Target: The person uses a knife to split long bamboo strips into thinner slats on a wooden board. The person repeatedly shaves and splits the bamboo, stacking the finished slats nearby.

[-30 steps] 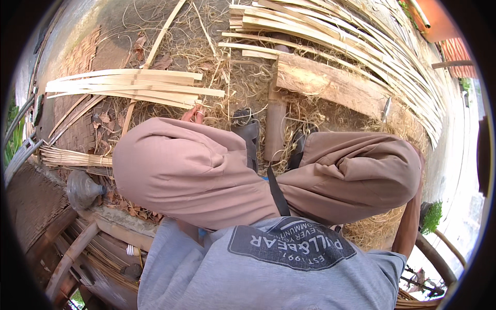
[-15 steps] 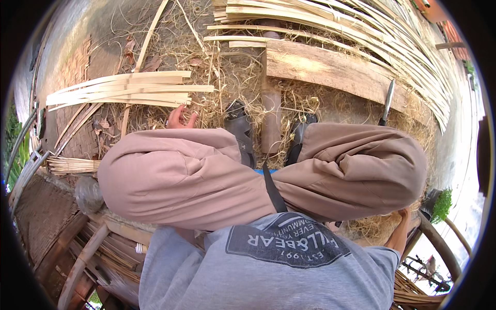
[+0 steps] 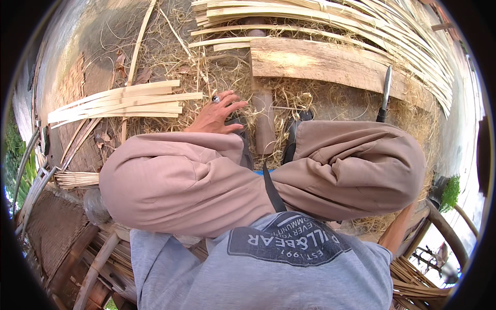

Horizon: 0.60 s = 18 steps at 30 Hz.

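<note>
Left hand [image 3: 214, 116], fingers spread and holding nothing, reaches toward a small bundle of split bamboo strips [image 3: 121, 102] lying ungrasped just beside it; right hand hidden, grip unknown; knife [image 3: 385, 93] idle.

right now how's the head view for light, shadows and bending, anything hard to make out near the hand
Head view: bright daylight; glare washes out the right rim. Fisheye bends the plank and bamboo strips toward the rim. The left hand is sharp, fingers spread over straw, ring visible. The knife stands clear. The right hand is hidden behind the knee.
</note>
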Motion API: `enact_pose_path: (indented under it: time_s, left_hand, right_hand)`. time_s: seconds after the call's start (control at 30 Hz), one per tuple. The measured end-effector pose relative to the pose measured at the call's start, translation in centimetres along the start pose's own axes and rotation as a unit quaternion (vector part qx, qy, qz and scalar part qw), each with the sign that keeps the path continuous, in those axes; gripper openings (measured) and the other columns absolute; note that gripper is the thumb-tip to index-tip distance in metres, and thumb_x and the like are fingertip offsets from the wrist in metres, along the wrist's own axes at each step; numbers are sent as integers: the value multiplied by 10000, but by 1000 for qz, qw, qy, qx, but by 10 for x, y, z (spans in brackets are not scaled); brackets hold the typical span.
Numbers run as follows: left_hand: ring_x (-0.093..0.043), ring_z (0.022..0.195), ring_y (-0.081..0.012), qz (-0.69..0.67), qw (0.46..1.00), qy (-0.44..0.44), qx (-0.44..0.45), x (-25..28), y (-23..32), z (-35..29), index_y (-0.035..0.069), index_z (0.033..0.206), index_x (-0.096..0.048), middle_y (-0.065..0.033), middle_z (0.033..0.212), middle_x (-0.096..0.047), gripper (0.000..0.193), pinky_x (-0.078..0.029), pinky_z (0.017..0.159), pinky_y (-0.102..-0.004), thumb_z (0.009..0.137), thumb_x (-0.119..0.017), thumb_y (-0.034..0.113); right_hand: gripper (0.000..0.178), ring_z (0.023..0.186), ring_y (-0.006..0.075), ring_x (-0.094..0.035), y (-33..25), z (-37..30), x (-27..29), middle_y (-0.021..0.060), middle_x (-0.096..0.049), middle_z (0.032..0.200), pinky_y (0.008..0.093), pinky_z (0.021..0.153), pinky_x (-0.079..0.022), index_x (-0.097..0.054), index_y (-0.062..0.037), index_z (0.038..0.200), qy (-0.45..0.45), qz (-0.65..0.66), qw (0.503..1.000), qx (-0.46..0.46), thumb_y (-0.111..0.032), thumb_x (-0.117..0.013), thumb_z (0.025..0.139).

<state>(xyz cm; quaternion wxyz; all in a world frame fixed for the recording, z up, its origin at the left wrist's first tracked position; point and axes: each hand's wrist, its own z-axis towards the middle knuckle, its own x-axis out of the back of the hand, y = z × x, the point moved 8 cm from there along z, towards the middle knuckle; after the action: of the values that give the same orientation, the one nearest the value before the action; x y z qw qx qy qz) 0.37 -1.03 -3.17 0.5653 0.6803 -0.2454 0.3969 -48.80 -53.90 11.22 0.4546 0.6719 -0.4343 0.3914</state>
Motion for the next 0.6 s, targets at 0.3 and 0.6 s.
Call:
enact_pose_path:
  time_s: [0.3, 0.6]
  left_hand:
    - [-645, 751, -173, 30, 943, 166, 287, 142, -151, 67, 89, 1051, -792, -92, 835, -686, 203, -520, 605, -287, 1000, -669, 243]
    - [-734, 971, -280, 111, 857, 224, 450, 240, -279, -37, 22, 1334, -658, -182, 1074, -765, 519, -541, 894, -398, 973, -644, 395]
  right_hand:
    - [554, 1034, 312, -734, -17, 6, 29, 165, -767, 1075, 420, 916, -533, -717, -105, 1256, 82, 112, 990, 13, -571, -592, 983]
    - [784, 1240, 483, -580, -186, 101, -145, 351, -599, 1311, 503, 1043, -467, -469, 29, 1459, 80, 203, 964, 153, -538, -658, 950]
